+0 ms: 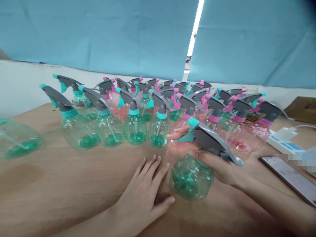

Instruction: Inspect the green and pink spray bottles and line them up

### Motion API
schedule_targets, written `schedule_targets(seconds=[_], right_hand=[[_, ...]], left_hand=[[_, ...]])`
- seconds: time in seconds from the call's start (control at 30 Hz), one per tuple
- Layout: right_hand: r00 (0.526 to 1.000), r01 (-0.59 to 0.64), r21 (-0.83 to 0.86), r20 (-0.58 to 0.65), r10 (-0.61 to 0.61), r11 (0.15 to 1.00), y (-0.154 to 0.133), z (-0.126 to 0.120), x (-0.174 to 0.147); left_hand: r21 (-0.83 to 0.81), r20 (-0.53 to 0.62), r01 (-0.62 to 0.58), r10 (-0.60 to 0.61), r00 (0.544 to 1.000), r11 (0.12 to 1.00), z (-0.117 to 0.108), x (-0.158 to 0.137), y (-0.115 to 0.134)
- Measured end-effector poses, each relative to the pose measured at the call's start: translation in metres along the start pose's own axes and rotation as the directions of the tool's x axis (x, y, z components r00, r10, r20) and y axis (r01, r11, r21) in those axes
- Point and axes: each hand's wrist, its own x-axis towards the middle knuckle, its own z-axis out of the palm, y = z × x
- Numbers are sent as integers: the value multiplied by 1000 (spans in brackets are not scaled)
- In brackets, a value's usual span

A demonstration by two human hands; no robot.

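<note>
A green spray bottle (194, 179) with a grey and teal trigger head is in the grip of my right hand (219, 168), whose fingers wrap round its neck. It tilts a little, close to the table top. To its left, my left hand (146, 189) lies with fingers stretched out over the table (81, 184), holding nothing. Just beyond my hands, a front row of upright spray bottles includes a green one (159, 131) with a teal collar. Pink ones with pink collars, such as this pink bottle (259, 131), stand to the right.
Several more spray bottles crowd the rows behind. Another green bottle (19, 140) shows at the left edge. On the right are a phone (291, 177), a white power strip (286, 144) with a plug, and a cardboard box (302, 108). Blue cloth (98, 36) hangs at the back.
</note>
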Motion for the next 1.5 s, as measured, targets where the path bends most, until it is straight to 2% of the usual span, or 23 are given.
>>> schedule_targets(seconds=[0.17, 0.3, 0.63, 0.87, 1.03, 1.27, 1.5], right_hand=[[992, -82, 130, 109, 68, 988, -7, 5, 3], [987, -65, 229, 160, 28, 971, -9, 6, 5], [979, -55, 260, 205, 0, 964, -8, 4, 7], [964, -98, 297, 264, 17, 950, -6, 3, 5], [977, -34, 272, 212, -26, 962, -8, 4, 8], [964, -82, 286, 264, 3, 955, 0, 3, 4], [975, -45, 298, 219, -22, 954, -4, 3, 5]], left_hand=[[-15, 2, 10, -10, 1000, 1000, -1, 0, 1], [-23, 18, 23, -23, 1000, 999, -1, 0, 2], [-25, 16, 23, -22, 1000, 999, 0, -2, 1], [-18, 17, 20, -20, 1000, 1000, -1, -1, 1], [-22, 11, 17, -17, 1000, 1000, 0, -1, 1], [-7, 20, 17, -17, 1000, 1000, 1, -1, 0], [-18, 11, 10, -10, 1000, 1000, 0, -1, 1]])
